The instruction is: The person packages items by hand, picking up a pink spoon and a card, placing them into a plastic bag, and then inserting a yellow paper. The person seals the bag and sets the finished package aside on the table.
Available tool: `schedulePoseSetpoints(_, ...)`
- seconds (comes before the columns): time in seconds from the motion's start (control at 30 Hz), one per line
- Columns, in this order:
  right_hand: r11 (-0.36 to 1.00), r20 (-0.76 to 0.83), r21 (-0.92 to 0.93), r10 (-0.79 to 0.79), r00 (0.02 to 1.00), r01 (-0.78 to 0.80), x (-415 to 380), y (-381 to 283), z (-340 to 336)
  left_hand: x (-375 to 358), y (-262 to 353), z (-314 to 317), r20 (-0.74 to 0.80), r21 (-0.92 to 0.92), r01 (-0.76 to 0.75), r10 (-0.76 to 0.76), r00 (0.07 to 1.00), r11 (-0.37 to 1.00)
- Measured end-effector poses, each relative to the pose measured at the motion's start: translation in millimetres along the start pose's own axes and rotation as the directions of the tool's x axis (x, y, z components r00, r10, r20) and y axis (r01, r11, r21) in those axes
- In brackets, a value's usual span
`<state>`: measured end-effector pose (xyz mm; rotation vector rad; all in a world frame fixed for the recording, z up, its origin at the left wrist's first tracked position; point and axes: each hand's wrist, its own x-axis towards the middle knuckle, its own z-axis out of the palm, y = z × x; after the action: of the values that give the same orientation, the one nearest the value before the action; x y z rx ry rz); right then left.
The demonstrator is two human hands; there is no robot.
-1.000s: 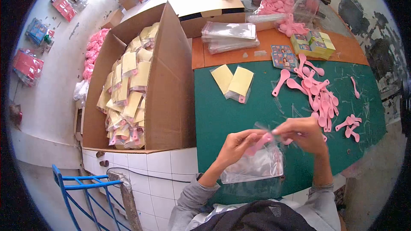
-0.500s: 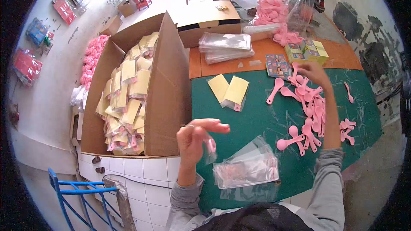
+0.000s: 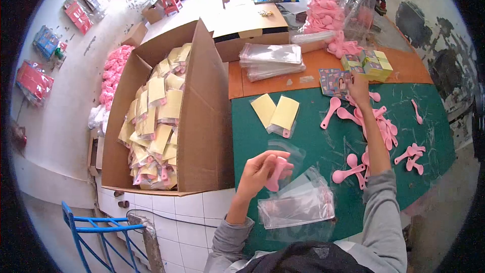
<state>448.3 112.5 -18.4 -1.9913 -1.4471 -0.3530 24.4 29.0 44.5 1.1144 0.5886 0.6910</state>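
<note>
My left hand (image 3: 260, 173) is closed on a pink spoon (image 3: 276, 174) and a clear plastic bag, above the near-left part of the green table. Below it lies a fan of clear bags (image 3: 298, 203). My right hand (image 3: 357, 87) reaches to the blue printed cards (image 3: 333, 82), its fingertips at their right edge; whether it grips one is hidden. Pink spoons (image 3: 387, 130) lie in a loose pile under and beside my right forearm. Two packed bags with yellow cards (image 3: 284, 113) rest on the table's left side.
A large cardboard box (image 3: 202, 116) full of packed bags stands at the left. Behind are stacked clear bags (image 3: 271, 54), card bundles (image 3: 376, 64) and a big bag of pink spoons (image 3: 325, 12). A blue metal frame (image 3: 103, 230) stands at lower left.
My left hand has moved right and now shows the pink spoon and bag more clearly. My right hand has shifted left, from the spoon pile to the printed cards. The view has shifted slightly.
</note>
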Motion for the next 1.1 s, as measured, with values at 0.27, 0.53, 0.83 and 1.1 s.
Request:
schedulePoseSetpoints(0.27,0.729,0.587,0.627,-0.211,0.781,-0.274,-80.7,-183.3,-167.1,9.2,-11.0,8.0,0.006,0.215,0.015,-0.016,1.0,0.976)
schedulePoseSetpoints(0.53,0.81,0.492,0.586,-0.349,0.797,-0.007,-89.7,-195.8,-188.9,3.2,2.9,16.1,0.046,0.47,-0.034,0.013,0.999,0.882)
schedulePoseSetpoints(0.83,0.829,0.525,0.557,-0.31,0.793,-0.045,-102.4,-197.6,-192.5,1.7,0.7,11.9,-0.023,0.535,0.003,0.01,1.0,0.845)
schedulePoseSetpoints(1.1,0.812,0.513,0.576,-0.452,0.73,0.098,-106.3,-192.9,-183.5,7.5,21.8,30.4,0.142,0.661,-0.064,-0.042,0.989,0.748)
